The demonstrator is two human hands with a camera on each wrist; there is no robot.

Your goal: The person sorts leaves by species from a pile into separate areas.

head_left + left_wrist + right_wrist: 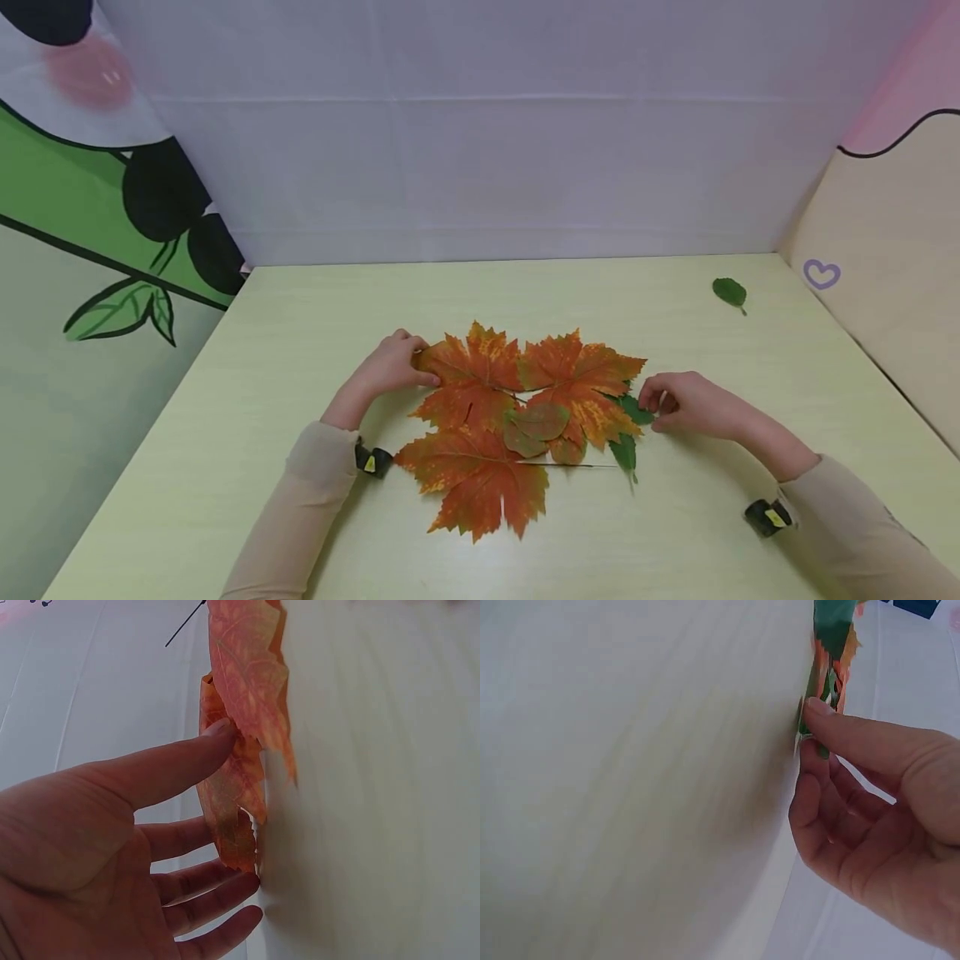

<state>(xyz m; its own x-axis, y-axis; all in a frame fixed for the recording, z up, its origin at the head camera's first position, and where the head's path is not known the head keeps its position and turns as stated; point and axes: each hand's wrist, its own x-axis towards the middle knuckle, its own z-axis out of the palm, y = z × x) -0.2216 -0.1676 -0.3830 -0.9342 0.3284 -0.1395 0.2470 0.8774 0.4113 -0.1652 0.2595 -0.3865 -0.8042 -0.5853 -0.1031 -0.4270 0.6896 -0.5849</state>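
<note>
A pale, smooth table (187,508) is sitting closest, and a big orange leaf (480,475) is lying on it. Just past that, the left hand (390,364) is holding the edge of another orange leaf (472,371) between thumb and fingers. The right hand (693,404) is pinching a green leaf (633,409) beside the pile. A lone leaf (729,291) is lying near the far right corner. Painted side walls (885,250) are leaning outward, and a creased, light purple back wall (510,175) is standing behind.

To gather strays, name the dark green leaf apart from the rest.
The leaf alone at the back right of the table; the other dark green leaves lie by the right hand.
</note>
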